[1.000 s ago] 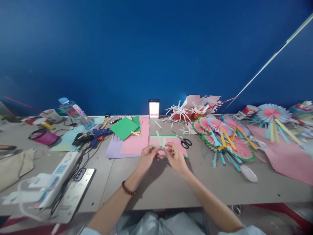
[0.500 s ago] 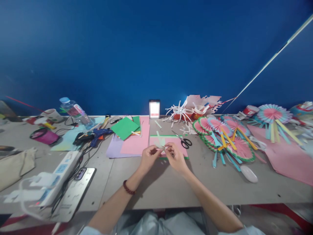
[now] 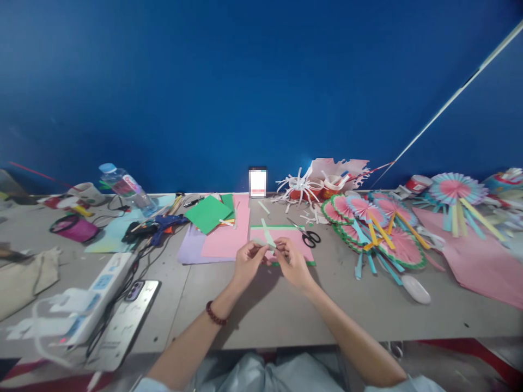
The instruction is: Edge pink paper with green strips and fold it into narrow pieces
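Observation:
A pale green paper strip (image 3: 268, 235) is held between my two hands, just above a pink sheet with green edges (image 3: 300, 251). The fingers of my left hand (image 3: 250, 264) pinch its left side. My right hand (image 3: 293, 265) pinches it close by with thumb and fingertips, and the hands nearly touch. One end of the strip points up and away from me. Fingers partly cover the lower end, so its exact fold is hard to see. Black-handled scissors (image 3: 310, 238) lie just beyond my right hand, partly on the pink sheet.
Green paper sheets (image 3: 209, 213) lie on pink and purple paper at the left. Several pleated paper fans (image 3: 402, 247) and a white oval object (image 3: 415, 289) are at the right. A power strip (image 3: 102, 294), a phone (image 3: 125, 324) and a plastic bottle (image 3: 128, 188) stand farther left.
The pale green strip has turned slightly between my fingers, its upper end now tilting more clearly. Both hands stay in nearly the same place.

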Available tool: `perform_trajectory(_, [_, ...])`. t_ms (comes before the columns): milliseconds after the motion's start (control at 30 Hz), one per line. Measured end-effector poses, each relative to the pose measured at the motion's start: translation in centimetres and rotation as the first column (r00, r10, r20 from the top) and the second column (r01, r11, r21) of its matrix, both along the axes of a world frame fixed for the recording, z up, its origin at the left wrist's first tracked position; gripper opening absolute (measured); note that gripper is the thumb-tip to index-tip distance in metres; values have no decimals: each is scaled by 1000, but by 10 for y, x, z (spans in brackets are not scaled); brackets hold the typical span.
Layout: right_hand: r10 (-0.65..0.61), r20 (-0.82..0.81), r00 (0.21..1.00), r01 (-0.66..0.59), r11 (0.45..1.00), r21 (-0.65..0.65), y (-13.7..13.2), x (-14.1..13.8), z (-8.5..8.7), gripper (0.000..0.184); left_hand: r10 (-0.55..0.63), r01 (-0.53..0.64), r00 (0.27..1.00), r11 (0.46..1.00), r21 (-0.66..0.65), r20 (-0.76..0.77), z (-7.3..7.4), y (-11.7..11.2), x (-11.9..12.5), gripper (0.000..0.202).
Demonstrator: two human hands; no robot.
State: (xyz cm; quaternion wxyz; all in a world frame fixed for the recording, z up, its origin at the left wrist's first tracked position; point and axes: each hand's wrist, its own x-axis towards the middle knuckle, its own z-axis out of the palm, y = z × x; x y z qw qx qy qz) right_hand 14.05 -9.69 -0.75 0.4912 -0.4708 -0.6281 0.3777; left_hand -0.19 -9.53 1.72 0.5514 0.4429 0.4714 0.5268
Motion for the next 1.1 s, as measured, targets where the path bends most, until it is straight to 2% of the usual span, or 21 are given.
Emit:
perform_trajectory(200, [18,11,1000,-18,1000,-18,-2,-1,4,19,14,-14,1000,999,-29,-8,3,1,-2,34])
perform_trajectory(400, [1,29,1000,-1,1000,-25,-2,-1,-2,19,-39,40,999,998,-47,35,-3,6,-7,32])
perform_trajectory(533, [14,3,1000,-14,1000,-24,-1,-1,-2,19,-61,60,998,998,-22,-32,-7,7,-5,29])
perform_trajectory(633, [20,-20,1000,-21,999,-27,-2,-1,1,18,-20,19,997,1000,-14,-79,-6,5,-3,26])
perform_trajectory(800, [6,-7,1000,-6,1000,-12,-3,-2,3,17,46,-48,997,999,-17,-67,1,4,-4,24])
perform_trajectory(1100, [-30,-4,1000,30,999,-15,-3,-3,6,18,12,-12,999,1000,-1,-39,-5,3,-2,33])
